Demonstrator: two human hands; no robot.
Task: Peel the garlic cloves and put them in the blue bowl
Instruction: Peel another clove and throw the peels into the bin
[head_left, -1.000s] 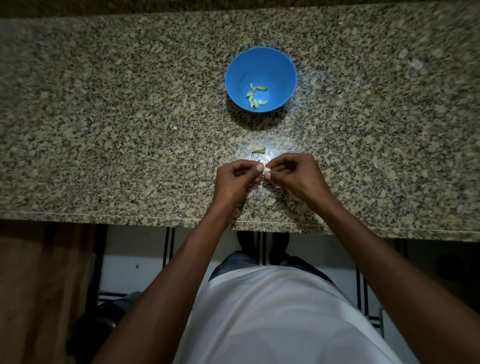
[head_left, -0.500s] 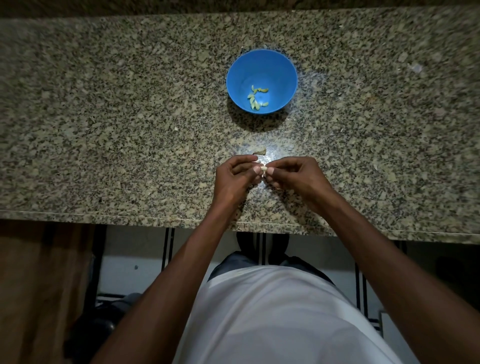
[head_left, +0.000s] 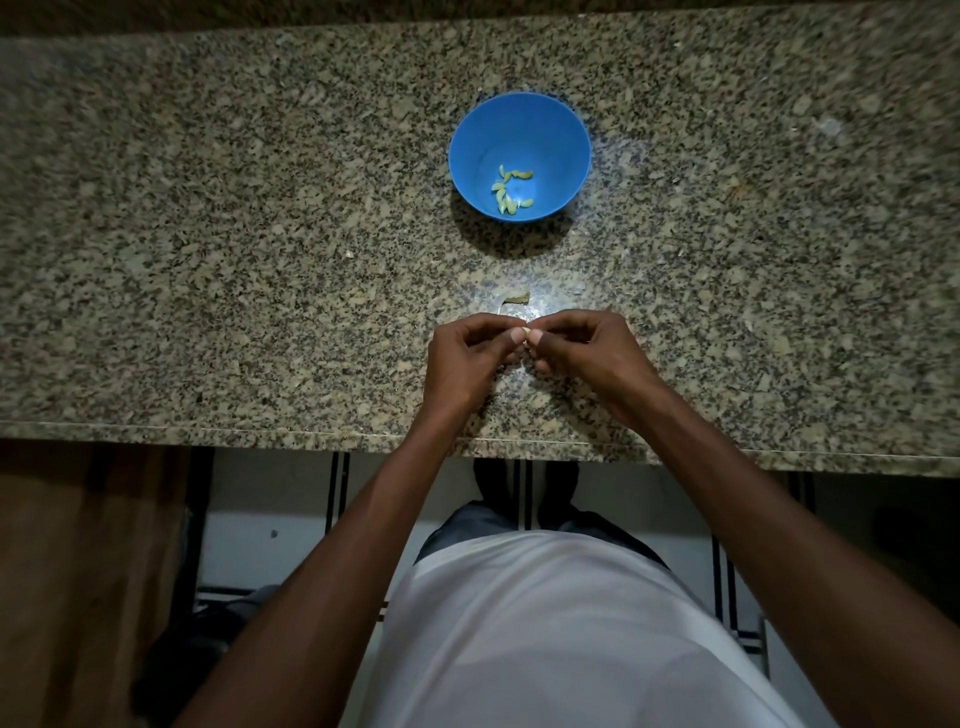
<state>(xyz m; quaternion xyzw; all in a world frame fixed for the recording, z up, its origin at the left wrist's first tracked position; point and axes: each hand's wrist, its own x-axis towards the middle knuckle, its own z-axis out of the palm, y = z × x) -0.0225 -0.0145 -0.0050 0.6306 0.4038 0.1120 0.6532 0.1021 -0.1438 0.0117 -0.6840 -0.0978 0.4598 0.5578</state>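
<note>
A small pale garlic clove (head_left: 527, 332) is pinched between the fingertips of both hands just above the granite counter. My left hand (head_left: 467, 358) holds it from the left, my right hand (head_left: 587, 353) from the right, and most of the clove is hidden by the fingers. Farther back stands the blue bowl (head_left: 566, 135), with several peeled yellowish cloves (head_left: 509, 189) in its bottom. A scrap of garlic skin (head_left: 514, 298) lies on the counter between the bowl and my hands.
The speckled granite counter (head_left: 208, 260) runs across the whole view, its front edge just below my wrists. Tiny pale flecks lie on it at the left of the bowl and at the far right. Below the edge are floor tiles and my white shirt.
My hands stay together on the clove with only small shifts of the fingers. The bowl and the skin scrap have not moved on the counter.
</note>
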